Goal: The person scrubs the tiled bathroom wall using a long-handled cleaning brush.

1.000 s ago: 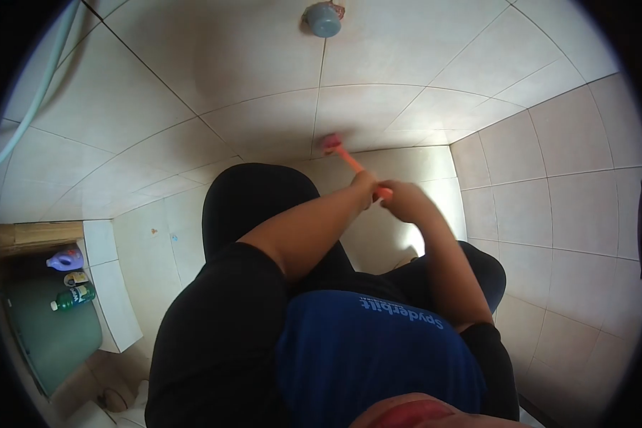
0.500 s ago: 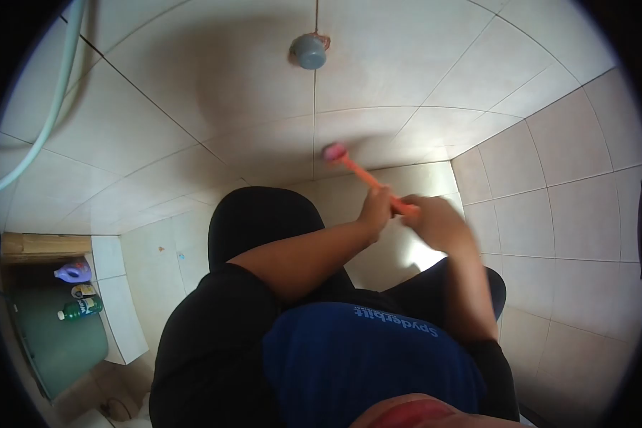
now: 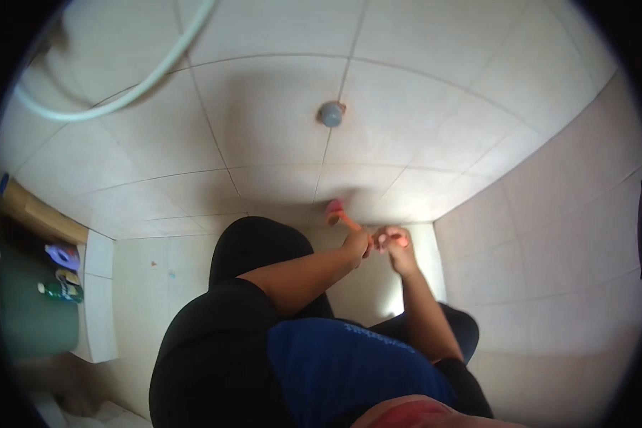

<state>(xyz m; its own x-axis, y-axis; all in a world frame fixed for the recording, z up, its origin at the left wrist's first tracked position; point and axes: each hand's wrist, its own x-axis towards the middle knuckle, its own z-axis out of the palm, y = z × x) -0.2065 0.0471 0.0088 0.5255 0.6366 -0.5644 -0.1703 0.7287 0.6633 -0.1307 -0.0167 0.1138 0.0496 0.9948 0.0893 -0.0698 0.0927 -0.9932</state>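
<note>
A long-handled brush (image 3: 352, 224) with an orange handle and a pink head slants in front of the tiled wall. Its blurred head is up at the wall's lower part; I cannot tell whether it touches the tiles. My left hand (image 3: 357, 246) is closed around the middle of the handle. Beside it, my right hand (image 3: 392, 246) is closed at the handle's rear end, whose orange tip shows past the fingers. Both hands are in front of my bent knees, above the pale floor.
A grey capped pipe stub (image 3: 331, 114) sticks out of the tiled wall (image 3: 271, 121). A pale hose (image 3: 157, 75) hangs at upper left. At left, a purple bottle (image 3: 64, 257) and a green bottle (image 3: 63, 291) stand by a white tiled ledge (image 3: 100, 307).
The camera view has tilted up, so the wall, pipe stub and hose show lower. The brush and both hands appear lower in the frame, with the right hand closer to the left.
</note>
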